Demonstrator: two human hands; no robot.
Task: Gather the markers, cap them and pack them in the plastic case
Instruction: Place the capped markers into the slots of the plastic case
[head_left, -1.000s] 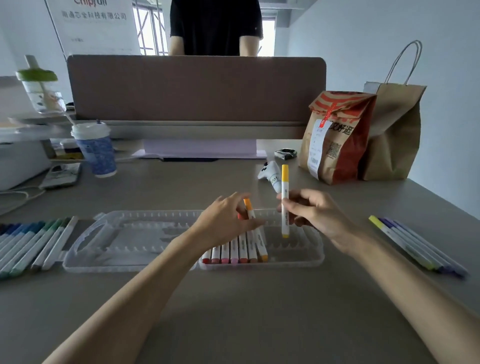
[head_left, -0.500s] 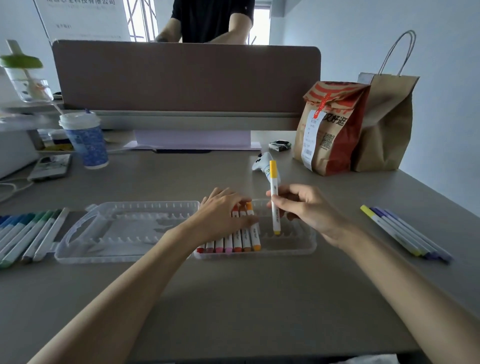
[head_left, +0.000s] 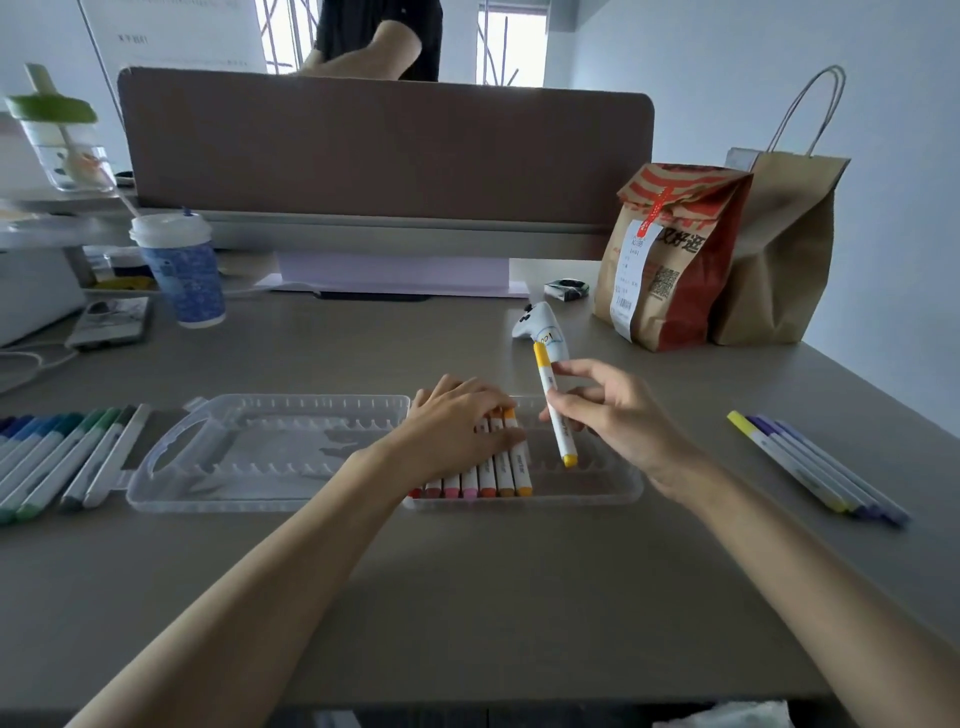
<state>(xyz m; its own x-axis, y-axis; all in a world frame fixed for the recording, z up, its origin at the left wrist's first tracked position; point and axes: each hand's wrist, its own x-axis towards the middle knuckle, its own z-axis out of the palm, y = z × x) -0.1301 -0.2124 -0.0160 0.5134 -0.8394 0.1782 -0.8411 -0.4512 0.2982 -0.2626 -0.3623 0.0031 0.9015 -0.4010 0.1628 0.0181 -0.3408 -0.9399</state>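
A clear plastic case (head_left: 597, 493) lies open on the desk, its lid half (head_left: 249, 467) to the left. Several capped red, pink and orange markers (head_left: 483, 480) lie side by side in the right half. My left hand (head_left: 457, 426) rests flat on them, fingers straight. My right hand (head_left: 618, 415) pinches a yellow-capped white marker (head_left: 553, 405), tilted, its lower tip just above the empty slots right of the row. Blue and green markers (head_left: 47, 457) lie at the left, purple and yellow ones (head_left: 815, 467) at the right.
Behind the case lie a white controller (head_left: 540, 325), two paper bags (head_left: 675, 260) at the back right and a blue cup (head_left: 182, 270) at the back left by a phone (head_left: 111, 322). A divider panel (head_left: 384, 150) spans the back, with a person behind it.
My left hand has laid the orange marker down into the row and now lies flat on it. My right hand has lowered and tilted the yellow marker toward the case.
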